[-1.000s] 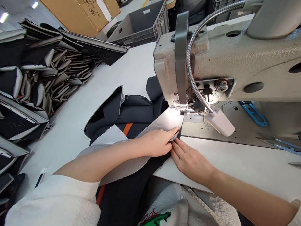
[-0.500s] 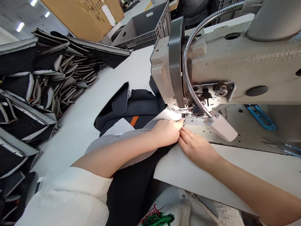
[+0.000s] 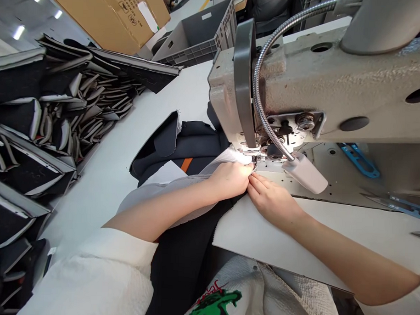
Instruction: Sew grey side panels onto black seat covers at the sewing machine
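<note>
At the needle area of a sewing machine (image 3: 302,82), my left hand (image 3: 230,180) is closed on the edge of a fabric piece, its wrist lying across grey mesh fabric (image 3: 190,216). My right hand (image 3: 272,198) meets it fingertip to fingertip, fingers pressed together on the same edge; the exact grip is hidden. The mesh is layered with black fabric (image 3: 182,267) that hangs over the table's front edge. Behind it lies a dark padded part (image 3: 200,141) with an orange strip (image 3: 187,164) and a white sheet (image 3: 166,172).
Several dark panels with pale edges (image 3: 95,93) are stacked at the left. A cardboard box (image 3: 108,16) and a grey plastic crate (image 3: 196,42) stand behind. Blue thread snips (image 3: 361,160) lie on the machine bed, near a lamp head (image 3: 306,172) on a flexible metal neck.
The whole view has shifted slightly. Both hands stay together by the needle, and the fabric has hardly moved.
</note>
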Motion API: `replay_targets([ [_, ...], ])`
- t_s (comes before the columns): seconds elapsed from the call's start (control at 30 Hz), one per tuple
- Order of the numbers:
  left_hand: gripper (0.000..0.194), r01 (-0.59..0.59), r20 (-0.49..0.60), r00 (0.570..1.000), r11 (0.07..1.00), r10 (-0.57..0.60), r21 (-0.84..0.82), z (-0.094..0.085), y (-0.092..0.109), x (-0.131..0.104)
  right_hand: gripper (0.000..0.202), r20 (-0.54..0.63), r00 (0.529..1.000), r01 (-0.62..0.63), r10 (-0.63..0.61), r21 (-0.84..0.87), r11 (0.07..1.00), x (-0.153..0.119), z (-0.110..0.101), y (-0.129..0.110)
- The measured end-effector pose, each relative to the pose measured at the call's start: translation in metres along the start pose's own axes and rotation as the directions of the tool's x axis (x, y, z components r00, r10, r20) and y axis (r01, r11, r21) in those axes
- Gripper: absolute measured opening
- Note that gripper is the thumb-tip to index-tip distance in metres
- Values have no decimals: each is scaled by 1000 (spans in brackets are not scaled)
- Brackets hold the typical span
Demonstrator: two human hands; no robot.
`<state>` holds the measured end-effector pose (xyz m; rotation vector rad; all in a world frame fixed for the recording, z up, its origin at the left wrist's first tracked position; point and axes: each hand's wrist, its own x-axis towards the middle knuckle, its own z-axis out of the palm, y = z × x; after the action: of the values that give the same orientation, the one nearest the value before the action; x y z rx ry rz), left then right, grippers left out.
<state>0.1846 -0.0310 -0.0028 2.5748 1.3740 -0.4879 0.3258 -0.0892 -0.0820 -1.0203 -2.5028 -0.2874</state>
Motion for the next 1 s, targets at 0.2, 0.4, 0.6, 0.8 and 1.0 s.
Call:
replay_targets([
  [0.2,46,12,-84,996,996,-19,-86,8,-2,-6,35,-23,1000,0,1,45,999,-3,-2,-1],
  [0.4,33,-25,-127,992,990,8,-138,10,-6,-2,34,29,999,-36,34,96,995,-3,-2,-1],
  [0.6,30,19,-137,990,983,-44,-184,7,-5,-1,33,60,998,-29,26,63,998,-2,1,2],
  [0.8,31,15,-136,990,991,-33,-133,8,-4,-4,32,13,999,48,-48,50,998,-6,-6,2],
  [1.0,42,-17,-84,996,998,12,-58,5,-3,-3,35,15,998,56,-57,61,997,-6,-11,-4],
])
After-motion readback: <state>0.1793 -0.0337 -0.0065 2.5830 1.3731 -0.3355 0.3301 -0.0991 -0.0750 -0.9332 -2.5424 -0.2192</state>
